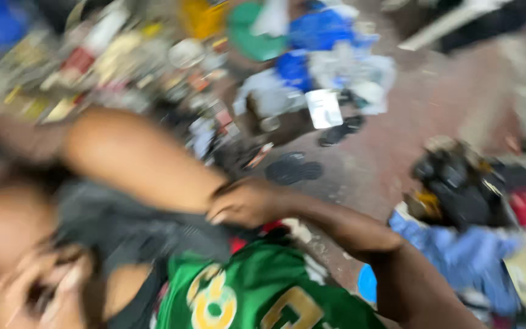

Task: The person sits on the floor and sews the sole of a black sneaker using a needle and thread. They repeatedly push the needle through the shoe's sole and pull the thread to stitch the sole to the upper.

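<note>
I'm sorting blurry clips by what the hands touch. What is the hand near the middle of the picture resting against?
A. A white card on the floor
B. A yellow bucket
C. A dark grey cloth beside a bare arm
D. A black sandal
C: the right hand lies curled at the edge of the dark grey cloth, against a bare arm, just above the green jersey; the picture is blurred, so its grip is unclear.

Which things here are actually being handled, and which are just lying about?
In hand:
right hand, gripping the dark grey cloth
left hand, blurred, low at the cloth's edge

Lying about:
black sandals
blue cloth
white card
green cap
black bag
</note>
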Demonstrator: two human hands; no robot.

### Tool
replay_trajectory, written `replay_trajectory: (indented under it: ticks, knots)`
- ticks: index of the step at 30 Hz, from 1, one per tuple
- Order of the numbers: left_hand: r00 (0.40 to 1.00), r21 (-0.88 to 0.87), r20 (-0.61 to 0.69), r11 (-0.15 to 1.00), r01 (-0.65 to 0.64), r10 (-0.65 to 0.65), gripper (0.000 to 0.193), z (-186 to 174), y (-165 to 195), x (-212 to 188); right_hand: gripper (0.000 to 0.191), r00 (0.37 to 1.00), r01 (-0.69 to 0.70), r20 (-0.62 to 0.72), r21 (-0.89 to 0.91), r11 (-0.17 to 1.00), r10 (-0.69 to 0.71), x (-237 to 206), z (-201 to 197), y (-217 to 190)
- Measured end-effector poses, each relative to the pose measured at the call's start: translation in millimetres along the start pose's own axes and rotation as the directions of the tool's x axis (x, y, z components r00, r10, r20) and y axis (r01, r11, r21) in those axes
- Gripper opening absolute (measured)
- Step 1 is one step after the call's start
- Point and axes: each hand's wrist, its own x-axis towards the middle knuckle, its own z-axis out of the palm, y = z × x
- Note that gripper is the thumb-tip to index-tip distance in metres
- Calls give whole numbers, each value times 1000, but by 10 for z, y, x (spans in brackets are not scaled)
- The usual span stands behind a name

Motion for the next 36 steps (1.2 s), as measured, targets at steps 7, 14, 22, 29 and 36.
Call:
replay_trajectory:
  ticks: [7, 14, 22, 29, 36]
  knots:
    - [883, -45, 381, 949, 313, -273, 49, -154, -586, -359, 14, 971, -178, 196, 225, 958, 134, 481, -68, 363]
    - [956, -89, 61, 952, 293, -288, 14, -634, -1083, -397, 15, 967, -108, 253, 281, 953, 35, 765, 71, 330]
    - [708, -600, 512, 388, 700, -487, 19, -234, -826, -141, 25, 942, -193, 326, 329, 924, 81, 835, -23, 212]
    - [717, -26, 686, 981, 195, -124, 17, 154, -635, 163, 20, 935, -283, 256, 115, 952, 247, 694, -55, 217]
    - [516, -52, 854, 998, -34, 62, 21, 439, -676, 274, 21, 950, -227, 243, 113, 967, 195, 656, -98, 317]
